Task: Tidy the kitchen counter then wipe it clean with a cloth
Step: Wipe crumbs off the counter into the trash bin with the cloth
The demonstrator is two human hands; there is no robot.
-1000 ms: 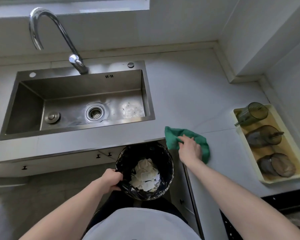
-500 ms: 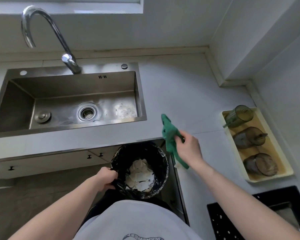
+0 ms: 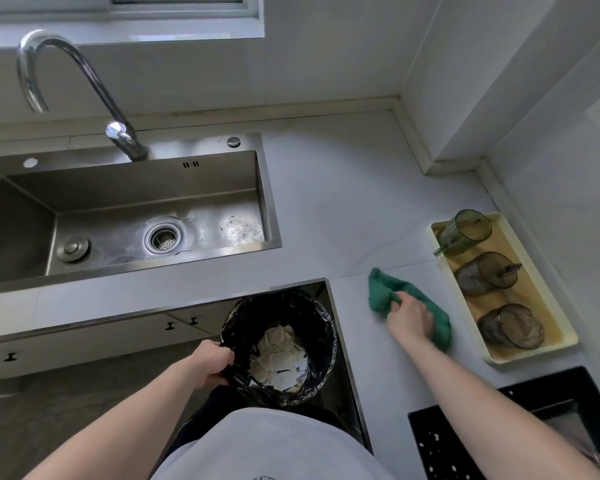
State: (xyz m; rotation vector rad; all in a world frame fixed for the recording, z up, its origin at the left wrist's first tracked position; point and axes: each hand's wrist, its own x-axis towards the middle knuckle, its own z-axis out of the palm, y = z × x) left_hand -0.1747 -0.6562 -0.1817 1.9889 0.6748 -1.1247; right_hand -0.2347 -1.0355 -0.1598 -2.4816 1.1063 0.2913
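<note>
I see a bin (image 3: 278,348) with a black bag in it, just below the edge of the counter (image 3: 343,202). Inside the bin there are crumpled bits of white paper (image 3: 278,358). My left hand (image 3: 211,363) holds the near rim of the bin, with the fingers curled over the bag's edge.

On the right side of the counter there is a pale yellow tray (image 3: 548,348). Three see-through cups lie on their sides in it, in a row: a green cup (image 3: 465,232) at the far end, a grey cup (image 3: 487,273) in the middle and another grey cup (image 3: 511,327) at the near end.

The green cloth (image 3: 381,292) lies on the counter, between the bin and the tray. My right hand (image 3: 411,320) is on top of it, arm stretched out, fingers bent and bunching the cloth.

The steel sink (image 3: 129,216) is on the left, with a drain (image 3: 162,238) and a round plug (image 3: 72,248) in its bottom. A curved tap (image 3: 84,84) stands behind it.
</note>
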